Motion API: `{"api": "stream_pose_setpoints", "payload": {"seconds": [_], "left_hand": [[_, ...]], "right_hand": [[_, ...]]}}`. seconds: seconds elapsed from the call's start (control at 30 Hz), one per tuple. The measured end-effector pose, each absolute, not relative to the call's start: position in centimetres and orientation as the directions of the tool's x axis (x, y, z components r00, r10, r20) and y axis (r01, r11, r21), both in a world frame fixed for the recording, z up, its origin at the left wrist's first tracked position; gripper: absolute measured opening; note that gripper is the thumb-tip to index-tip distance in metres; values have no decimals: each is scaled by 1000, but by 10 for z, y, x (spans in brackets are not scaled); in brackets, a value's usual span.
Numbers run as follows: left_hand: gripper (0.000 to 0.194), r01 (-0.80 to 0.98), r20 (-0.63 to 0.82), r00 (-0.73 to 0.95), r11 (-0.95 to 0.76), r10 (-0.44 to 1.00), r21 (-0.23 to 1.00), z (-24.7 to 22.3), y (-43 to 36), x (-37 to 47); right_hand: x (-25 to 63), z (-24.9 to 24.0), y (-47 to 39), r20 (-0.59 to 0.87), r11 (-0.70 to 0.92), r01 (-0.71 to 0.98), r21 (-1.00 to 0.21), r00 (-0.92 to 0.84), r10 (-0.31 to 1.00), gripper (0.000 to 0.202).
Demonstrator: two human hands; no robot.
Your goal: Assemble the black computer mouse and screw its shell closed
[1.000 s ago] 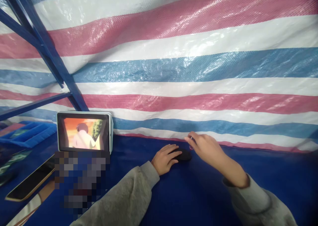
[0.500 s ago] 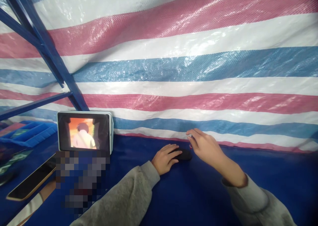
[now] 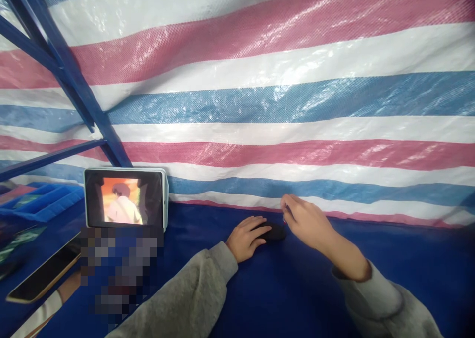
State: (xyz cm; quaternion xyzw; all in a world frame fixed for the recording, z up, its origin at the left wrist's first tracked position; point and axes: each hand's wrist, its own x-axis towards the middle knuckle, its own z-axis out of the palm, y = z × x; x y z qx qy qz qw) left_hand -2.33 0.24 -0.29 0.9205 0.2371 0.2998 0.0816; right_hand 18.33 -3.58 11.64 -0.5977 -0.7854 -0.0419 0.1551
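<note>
My left hand (image 3: 245, 239) lies over the left end of a black, rounded object (image 3: 276, 231), shaped like a computer mouse, on the blue tabletop (image 3: 282, 288). Its thumb and fingers hold that object against the surface. Just up and to the right, my right hand (image 3: 306, 219) is raised with its thumb and fingertips pinched together. Below the pinch shows a tiny red bit (image 3: 284, 221), close to the object's right end. What those fingers hold is mostly hidden and too small to name.
A tablet (image 3: 124, 199) in a pale case stands at the left, playing a video. Left of it lie a blue compartment tray (image 3: 44, 199) and a phone (image 3: 44, 268) near another person's forearm (image 3: 70, 286). A blue metal frame (image 3: 83, 90) and striped sheeting (image 3: 282, 100) rise behind.
My right fingertips have drawn closer together and shifted slightly to the right beside the black object. My left hand stays on it. The picture on the tablet has changed slightly.
</note>
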Motion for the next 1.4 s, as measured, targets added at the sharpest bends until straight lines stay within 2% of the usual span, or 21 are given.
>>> {"api": "stream_pose_setpoints", "payload": {"seconds": [0.23, 0.67, 0.93, 1.4], "left_hand": [[37, 397, 505, 710, -871, 491, 289, -2, 2, -24], [36, 384, 518, 706, -876, 483, 292, -2, 2, -24], [36, 399, 502, 713, -871, 491, 285, -3, 2, -23], [36, 387, 509, 710, -873, 487, 297, -4, 2, -24]], "right_hand": [[185, 112, -31, 258, 241, 961, -137, -200, 945, 29], [187, 111, -31, 259, 265, 961, -81, -237, 936, 28], [186, 112, -32, 265, 248, 963, -105, -214, 940, 37], [186, 111, -32, 303, 218, 973, -72, -187, 934, 46]]}}
